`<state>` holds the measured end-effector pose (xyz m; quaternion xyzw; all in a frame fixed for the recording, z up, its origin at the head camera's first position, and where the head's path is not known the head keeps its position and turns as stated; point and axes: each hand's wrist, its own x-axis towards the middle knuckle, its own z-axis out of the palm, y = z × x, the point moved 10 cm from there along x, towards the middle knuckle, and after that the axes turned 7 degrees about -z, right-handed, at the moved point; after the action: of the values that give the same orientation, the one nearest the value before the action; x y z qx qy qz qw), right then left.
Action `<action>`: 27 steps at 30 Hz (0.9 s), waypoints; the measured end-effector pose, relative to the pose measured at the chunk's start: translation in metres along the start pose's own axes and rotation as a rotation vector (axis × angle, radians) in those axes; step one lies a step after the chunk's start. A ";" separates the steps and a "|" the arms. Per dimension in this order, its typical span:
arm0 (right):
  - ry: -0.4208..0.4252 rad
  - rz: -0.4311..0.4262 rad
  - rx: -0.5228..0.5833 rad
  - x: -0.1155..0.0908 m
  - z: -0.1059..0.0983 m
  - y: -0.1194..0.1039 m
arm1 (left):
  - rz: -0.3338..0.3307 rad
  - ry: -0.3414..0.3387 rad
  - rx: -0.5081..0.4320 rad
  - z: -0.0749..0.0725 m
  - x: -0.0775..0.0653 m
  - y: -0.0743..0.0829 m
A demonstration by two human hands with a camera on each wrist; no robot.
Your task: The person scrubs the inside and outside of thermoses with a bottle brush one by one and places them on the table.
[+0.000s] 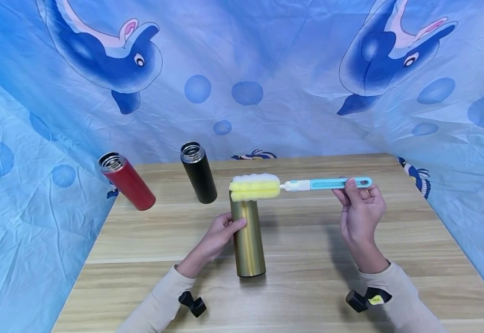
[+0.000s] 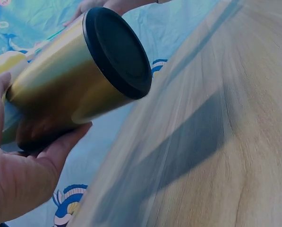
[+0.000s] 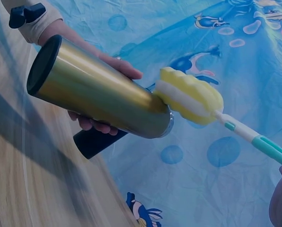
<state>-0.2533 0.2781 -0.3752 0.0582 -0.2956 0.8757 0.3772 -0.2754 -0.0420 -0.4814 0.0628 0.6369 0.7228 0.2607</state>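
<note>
My left hand (image 1: 220, 237) grips a gold thermos bottle (image 1: 248, 245) round its upper body, thumb across the front. The left wrist view shows the bottle's black base (image 2: 122, 54) raised off the table, its shadow below. My right hand (image 1: 363, 210) pinches the turquoise handle of a bottle brush (image 1: 329, 184) near its end. The brush's yellow and white sponge head (image 3: 190, 96) lies across the bottle's mouth, hiding most of the opening in the head view. In the right wrist view the sponge is beside the bottle's silver rim (image 3: 170, 124).
A red thermos bottle (image 1: 131, 185) stands uncapped at the back left of the wooden table (image 1: 150, 245). Right of it stands an uncapped black thermos bottle (image 1: 200, 178). Blue cloth with dolphins (image 1: 291, 120) hangs behind and along both sides.
</note>
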 end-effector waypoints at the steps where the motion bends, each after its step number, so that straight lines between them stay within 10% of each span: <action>1: -0.001 0.000 -0.003 0.000 0.000 0.000 | 0.013 -0.024 -0.011 0.002 -0.001 0.001; 12: 0.007 -0.006 0.001 0.000 -0.001 -0.001 | 0.091 -0.184 -0.119 0.011 -0.012 0.010; 27: 0.011 -0.002 -0.022 0.003 -0.004 -0.005 | 0.083 -0.014 0.002 -0.010 -0.008 0.003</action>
<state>-0.2511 0.2855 -0.3752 0.0495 -0.3029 0.8724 0.3805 -0.2737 -0.0545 -0.4787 0.0946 0.6327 0.7318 0.2350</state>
